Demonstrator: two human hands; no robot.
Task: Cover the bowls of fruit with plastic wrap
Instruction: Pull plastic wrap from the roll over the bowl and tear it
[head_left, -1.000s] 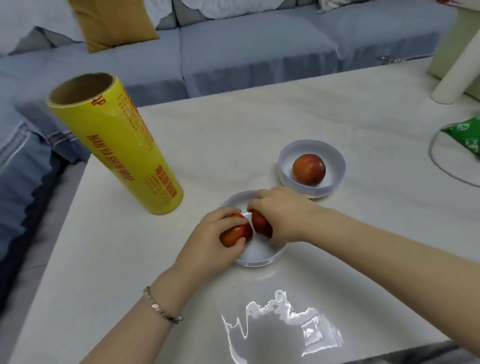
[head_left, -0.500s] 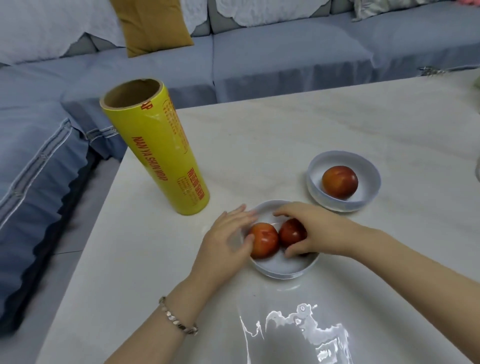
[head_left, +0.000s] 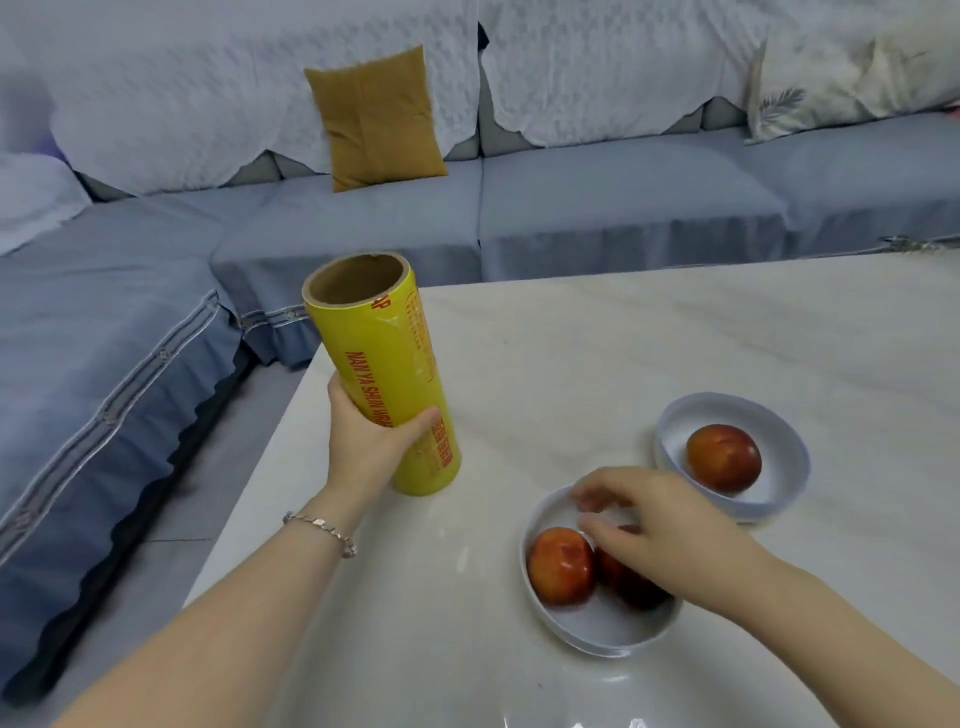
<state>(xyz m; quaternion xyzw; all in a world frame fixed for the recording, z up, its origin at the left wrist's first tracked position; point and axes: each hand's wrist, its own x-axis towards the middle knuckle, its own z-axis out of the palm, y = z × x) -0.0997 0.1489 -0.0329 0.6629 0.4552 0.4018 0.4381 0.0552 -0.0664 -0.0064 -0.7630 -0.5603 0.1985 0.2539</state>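
A tall yellow roll of plastic wrap (head_left: 387, 358) stands upright near the table's left edge, and my left hand (head_left: 363, 441) is wrapped around its lower half. The near white bowl (head_left: 597, 631) holds two red fruits (head_left: 561, 564). My right hand (head_left: 660, 530) hovers over this bowl with fingers spread, covering part of the second fruit and holding nothing. A second white bowl (head_left: 779, 493) with one red fruit (head_left: 723, 456) sits just behind and to the right.
The pale marble table (head_left: 649, 343) stretches away to the right and back. A blue-grey sofa (head_left: 597, 208) with a mustard cushion (head_left: 375, 117) runs behind and along the left side. The table's left edge drops to the floor (head_left: 197, 499).
My left hand left the near bowl's fruit and took hold of the wrap roll. My right hand let go of its fruit and opened above the bowl. The view swung left.
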